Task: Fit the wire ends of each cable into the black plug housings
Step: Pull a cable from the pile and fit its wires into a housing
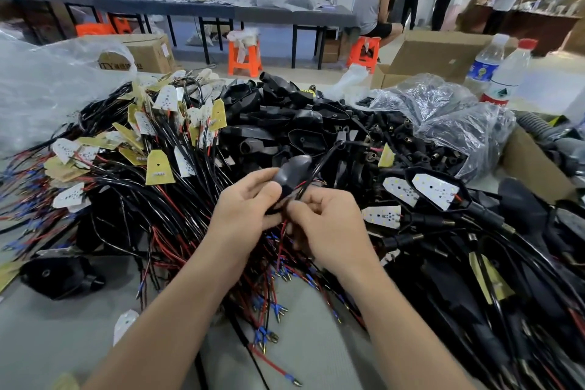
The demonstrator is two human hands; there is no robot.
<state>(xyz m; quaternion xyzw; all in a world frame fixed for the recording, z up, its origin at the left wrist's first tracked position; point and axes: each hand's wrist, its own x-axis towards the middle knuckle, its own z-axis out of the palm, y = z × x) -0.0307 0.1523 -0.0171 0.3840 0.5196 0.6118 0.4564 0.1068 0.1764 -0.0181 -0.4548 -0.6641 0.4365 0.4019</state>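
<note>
The left hand [245, 203] grips one black plug housing [292, 172] just in front of the pile of housings [285, 123], on the person's side of it. Its fingers and thumb are curled round the housing's lower part. The housing's long axis is tilted. It runs from a narrow end down between the two hands to a rounded broad end, which points up and away toward the pile. The right hand [326, 225] pinches the cable [327, 153] at the housing's narrow end, fingers curled. The black cable rises rightward over the pile's near edge, and a thin red wire shows beside the pinch. Left of the pile lies a heap of cables with boards [152, 142]. Right of it lie housings with white boards [433, 187] set in them. The grey surface [47, 326] shows on the pile's near side, and two bottles [503, 73] stand behind it to the right.
</note>
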